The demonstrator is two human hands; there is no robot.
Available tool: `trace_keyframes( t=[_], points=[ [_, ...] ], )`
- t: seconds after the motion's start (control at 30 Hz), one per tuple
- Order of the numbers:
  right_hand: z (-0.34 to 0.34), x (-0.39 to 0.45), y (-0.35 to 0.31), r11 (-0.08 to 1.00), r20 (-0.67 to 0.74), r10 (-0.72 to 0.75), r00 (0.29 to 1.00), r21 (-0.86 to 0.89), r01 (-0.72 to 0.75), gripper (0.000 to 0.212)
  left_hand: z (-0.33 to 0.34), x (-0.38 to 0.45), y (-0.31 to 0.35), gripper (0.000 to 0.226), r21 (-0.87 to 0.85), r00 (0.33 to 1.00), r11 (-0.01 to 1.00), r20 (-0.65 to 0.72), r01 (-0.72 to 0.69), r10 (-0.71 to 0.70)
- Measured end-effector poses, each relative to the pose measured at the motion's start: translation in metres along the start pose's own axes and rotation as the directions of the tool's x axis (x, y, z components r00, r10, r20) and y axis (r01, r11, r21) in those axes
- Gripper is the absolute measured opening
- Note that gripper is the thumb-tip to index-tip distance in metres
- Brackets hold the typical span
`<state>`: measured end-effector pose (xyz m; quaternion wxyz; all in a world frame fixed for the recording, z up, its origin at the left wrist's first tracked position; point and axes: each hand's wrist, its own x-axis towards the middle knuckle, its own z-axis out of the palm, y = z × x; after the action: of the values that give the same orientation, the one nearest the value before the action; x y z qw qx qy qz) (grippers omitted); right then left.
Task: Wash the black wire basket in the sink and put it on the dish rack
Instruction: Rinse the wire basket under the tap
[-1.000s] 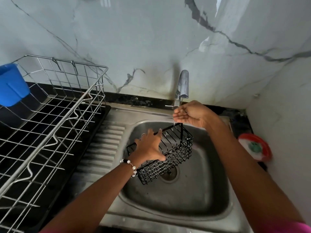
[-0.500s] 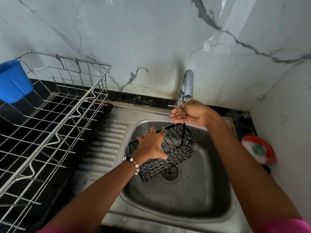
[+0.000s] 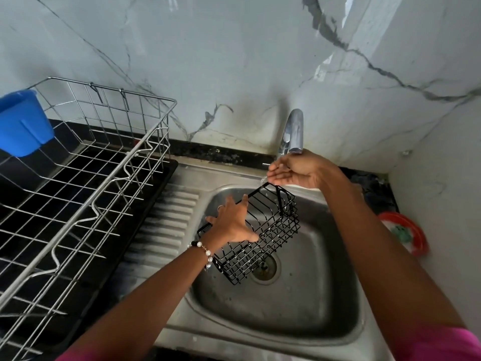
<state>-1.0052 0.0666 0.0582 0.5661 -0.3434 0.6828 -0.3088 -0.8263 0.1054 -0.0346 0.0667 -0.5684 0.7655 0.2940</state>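
The black wire basket [image 3: 263, 235] hangs tilted over the steel sink [image 3: 299, 306], above the drain. My left hand [image 3: 233, 221] grips its left rim, fingers over the top wire and thumb against the side. My right hand [image 3: 294, 169] is cupped palm-up directly under the tap spout [image 3: 294, 134], just above the basket's far corner. Its fingers are relaxed and hold nothing; a little water drips from them. The steel wire dish rack [image 3: 86, 188] stands on a black tray at the left.
A blue plastic cup [image 3: 22, 123] hangs on the rack's far left edge. A red-rimmed dish [image 3: 406, 235] with a green scrubber sits on the counter right of the sink. The ribbed drainboard [image 3: 166, 225] lies between rack and basin. Marble wall behind.
The basket and both hands stay nearly in place. My right hand remains cupped under the spout; the view has shifted slightly, so everything sits a little higher and to the right.
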Motion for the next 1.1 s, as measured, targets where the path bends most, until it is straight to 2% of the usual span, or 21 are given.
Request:
trace_keyframes(
  t=[0.07, 0.2, 0.27, 0.33, 0.4, 0.47, 0.53, 0.63, 0.67, 0.77, 0.83, 0.9, 1.0, 1.1],
  points=[
    [0.001, 0.002, -0.001, 1.000, -0.051, -0.015, 0.999, -0.017, 0.014, 0.023, 0.001, 0.000, -0.002, 0.127, 0.005, 1.000, 1.000, -0.002, -0.007, 0.007],
    [0.006, 0.000, -0.002, 1.000, 0.050, 0.014, 0.999, 0.005, -0.014, 0.015, 0.000, 0.000, -0.003, 0.124, -0.005, 1.000, 1.000, 0.015, 0.001, -0.001],
    [0.006, 0.003, -0.001, 1.000, -0.026, 0.002, 1.000, -0.024, -0.002, 0.016, -0.001, -0.002, -0.003, 0.125, -0.012, 1.000, 1.000, 0.014, 0.001, -0.001],
    [0.003, 0.006, 0.001, 1.000, -0.019, -0.003, 1.000, -0.004, 0.002, 0.016, -0.001, -0.002, -0.004, 0.127, -0.021, 1.000, 1.000, 0.018, 0.008, -0.008],
    [0.002, 0.005, 0.001, 0.999, 0.060, 0.005, 0.998, 0.043, -0.008, 0.017, 0.001, 0.002, -0.009, 0.128, -0.050, 1.000, 0.998, 0.010, 0.024, -0.024],
    [0.000, 0.006, 0.002, 1.000, 0.022, 0.008, 1.000, 0.023, -0.009, 0.020, 0.001, 0.002, -0.012, 0.128, -0.094, 0.999, 0.995, -0.002, 0.041, -0.041],
    [-0.001, 0.006, 0.002, 1.000, -0.011, 0.007, 1.000, -0.022, -0.007, 0.021, 0.002, 0.000, -0.013, 0.117, -0.153, 0.999, 0.988, -0.014, 0.036, -0.039],
    [0.000, 0.004, 0.001, 0.999, 0.090, 0.006, 0.996, 0.034, -0.009, 0.023, 0.002, 0.001, -0.013, 0.099, -0.224, 0.999, 0.974, -0.041, 0.026, -0.036],
    [0.000, 0.004, 0.001, 0.999, 0.078, 0.003, 0.997, 0.041, -0.006, 0.023, 0.002, 0.002, -0.014, 0.097, -0.242, 0.998, 0.970, -0.053, 0.027, -0.040],
    [-0.002, 0.006, 0.001, 1.000, -0.002, 0.001, 1.000, -0.001, -0.001, 0.019, 0.004, 0.001, -0.015, 0.105, -0.278, 0.996, 0.959, -0.047, 0.056, -0.072],
    [-0.001, 0.002, 0.001, 1.000, 0.083, 0.003, 0.997, 0.015, -0.004, 0.019, 0.004, 0.000, -0.016, 0.109, -0.316, 0.995, 0.945, -0.039, 0.078, -0.095],
    [0.000, 0.000, 0.001, 1.000, 0.107, 0.003, 0.994, 0.025, -0.005, 0.018, 0.004, 0.001, -0.018, 0.103, -0.363, 0.994, 0.927, -0.027, 0.092, -0.109],
    [0.000, 0.003, 0.002, 1.000, 0.019, 0.000, 1.000, 0.011, 0.000, 0.015, 0.006, 0.002, -0.020, 0.089, -0.418, 0.991, 0.901, -0.022, 0.114, -0.135],
    [0.002, 0.001, 0.002, 0.999, 0.122, 0.000, 0.993, 0.037, -0.005, 0.020, 0.006, 0.001, -0.020, 0.095, -0.457, 0.989, 0.882, -0.023, 0.118, -0.145]
  ],
)
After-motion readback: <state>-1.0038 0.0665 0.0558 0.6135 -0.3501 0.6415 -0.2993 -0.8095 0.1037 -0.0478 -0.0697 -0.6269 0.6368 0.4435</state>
